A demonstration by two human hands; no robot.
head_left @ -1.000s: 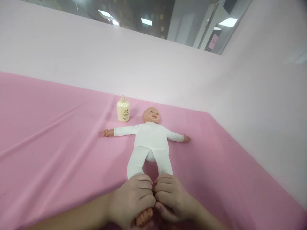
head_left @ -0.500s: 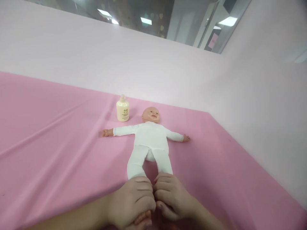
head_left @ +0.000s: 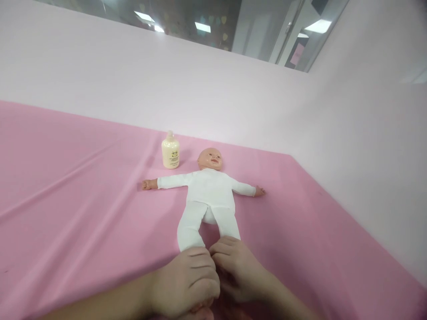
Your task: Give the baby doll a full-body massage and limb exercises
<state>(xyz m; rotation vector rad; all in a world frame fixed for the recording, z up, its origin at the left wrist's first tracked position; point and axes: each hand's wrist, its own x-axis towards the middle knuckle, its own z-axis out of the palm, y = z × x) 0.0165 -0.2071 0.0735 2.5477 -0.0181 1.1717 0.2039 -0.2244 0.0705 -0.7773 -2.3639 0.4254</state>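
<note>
A baby doll (head_left: 211, 189) in a white top and white leggings lies on its back on a pink sheet, arms spread and head away from me. My left hand (head_left: 187, 282) is wrapped round the doll's lower leg on the left of the view, and a bit of the doll's foot peeks out beneath my fingers. Around the other lower leg, my right hand (head_left: 238, 269) is closed with fingers curled. Both hands are side by side and hide the lower ends of the doll's legs.
Left of the doll's head stands a pale yellow bottle (head_left: 171, 155) with a clear cap and printed label. The pink sheet (head_left: 83, 209) has creases on the left. White walls (head_left: 200, 98) rise behind and at the right, with a window (head_left: 187, 22) above.
My left hand has shifted slightly right and covers more of the foot. My right hand has moved a little up and left. The doll's body and the bottle stay in place.
</note>
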